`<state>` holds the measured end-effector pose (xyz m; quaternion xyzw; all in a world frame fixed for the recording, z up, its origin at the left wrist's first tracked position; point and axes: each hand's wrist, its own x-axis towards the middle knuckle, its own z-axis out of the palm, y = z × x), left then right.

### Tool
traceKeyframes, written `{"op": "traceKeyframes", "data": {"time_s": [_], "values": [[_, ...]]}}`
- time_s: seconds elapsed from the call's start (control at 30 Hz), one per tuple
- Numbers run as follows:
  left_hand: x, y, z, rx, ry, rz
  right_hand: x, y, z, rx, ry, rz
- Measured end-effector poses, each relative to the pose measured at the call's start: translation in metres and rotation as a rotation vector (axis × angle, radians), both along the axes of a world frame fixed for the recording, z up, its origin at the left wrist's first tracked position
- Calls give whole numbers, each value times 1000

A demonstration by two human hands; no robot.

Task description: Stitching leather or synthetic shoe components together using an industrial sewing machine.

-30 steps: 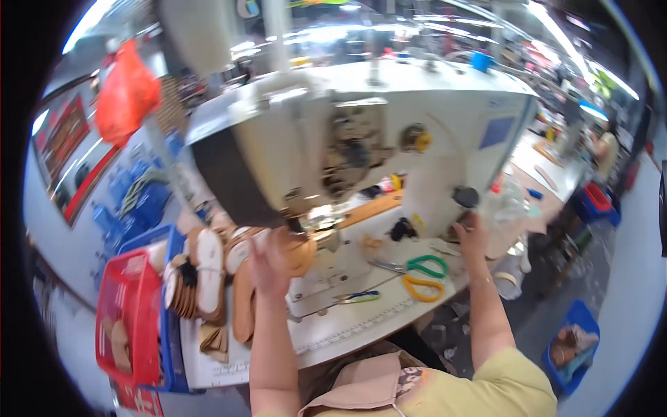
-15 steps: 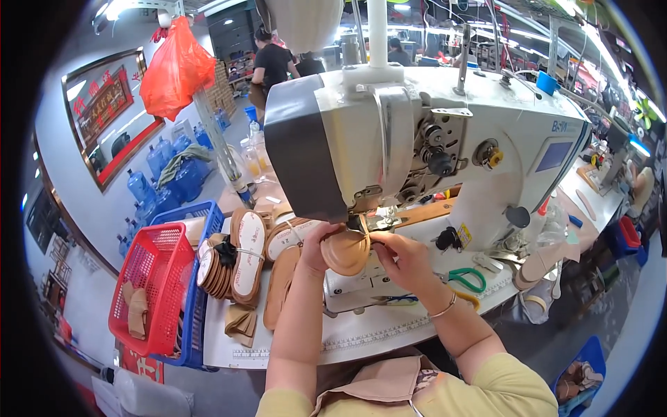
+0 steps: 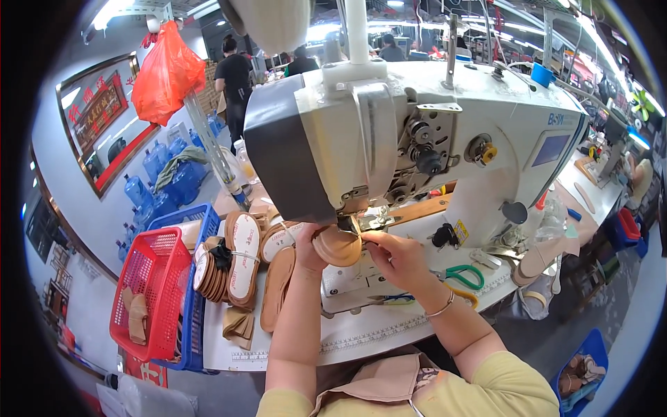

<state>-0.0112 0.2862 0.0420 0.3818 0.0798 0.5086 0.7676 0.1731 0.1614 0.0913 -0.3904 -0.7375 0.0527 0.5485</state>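
Note:
A tan shoe insole piece [image 3: 338, 246] lies under the presser foot [image 3: 352, 224] of a large white sewing machine [image 3: 417, 132]. My left hand [image 3: 306, 244] grips the piece's left edge. My right hand [image 3: 392, 251] pinches its right edge close to the needle. Both forearms come up from the lower edge.
Stacks of tan insoles [image 3: 240, 260] lie left of my hands on the white worktable [image 3: 389, 333]. A red basket [image 3: 149, 292] and a blue basket [image 3: 191, 229] stand at the far left. Green-handled scissors [image 3: 464, 275] lie to the right. People stand in the back by water jugs [image 3: 163, 184].
My right hand came from the machine's right side to the insole piece under the presser foot. The view has shifted closer to the machine head.

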Motion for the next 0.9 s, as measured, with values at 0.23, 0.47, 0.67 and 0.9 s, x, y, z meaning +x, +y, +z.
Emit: {"op": "traceKeyframes", "data": {"time_s": [0.23,0.47,0.67,0.9], "values": [[5,-16,15,59,-22,90,-1,0,-1,-4,5,1],[11,-26,28,82,-53,169,-1,-1,0,-29,15,-23],[12,-29,30,119,-80,324,-2,1,-1,-30,26,-7],[21,-54,18,4,-172,547,-3,0,-1,-21,30,-8]]}}
